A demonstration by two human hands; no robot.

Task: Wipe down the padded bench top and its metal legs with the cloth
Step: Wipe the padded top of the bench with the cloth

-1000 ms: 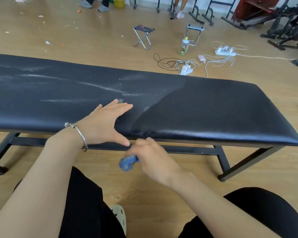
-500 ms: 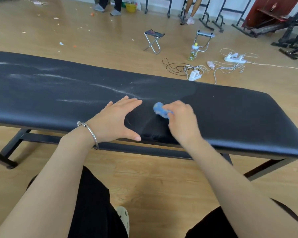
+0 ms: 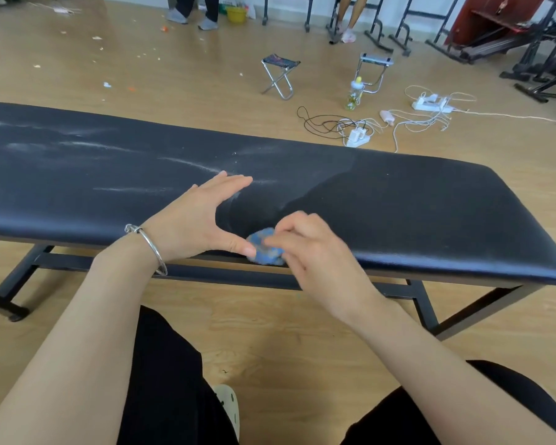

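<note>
Pale wooden flooring (image 3: 270,348) is showing between the person's black-trousered knees, and a cream perforated shoe (image 3: 228,409) is peeking out below the forearms. Just ahead, both hands are working at the near edge of the padded bench top (image 3: 430,220).

The left hand (image 3: 191,220) is lying flat on the black padding, fingers straight and pointing away, thumb stretching out along the near edge. A silver bangle (image 3: 148,248) is hanging round its wrist. Right beside that thumb tip, the right hand (image 3: 312,252) is pinching a bunched blue cloth (image 3: 265,250) in curled fingers and pressing it against the rim of the padding; the hand is blurring slightly.

Beneath the hands a black rail is running between the metal legs (image 3: 426,303), which are standing well out to either side.

Whitish dust streaks (image 3: 187,163) are lying left of the left hand and just past its fingertips, while the padding right of the right hand is looking dark and glossy.

Beyond the bench, past the right hand, a white power strip (image 3: 355,138) is sitting among tangled cables. A small bottle (image 3: 353,93) and a folding stool (image 3: 280,75) are standing farther back, and people's legs are showing by the far wall.
</note>
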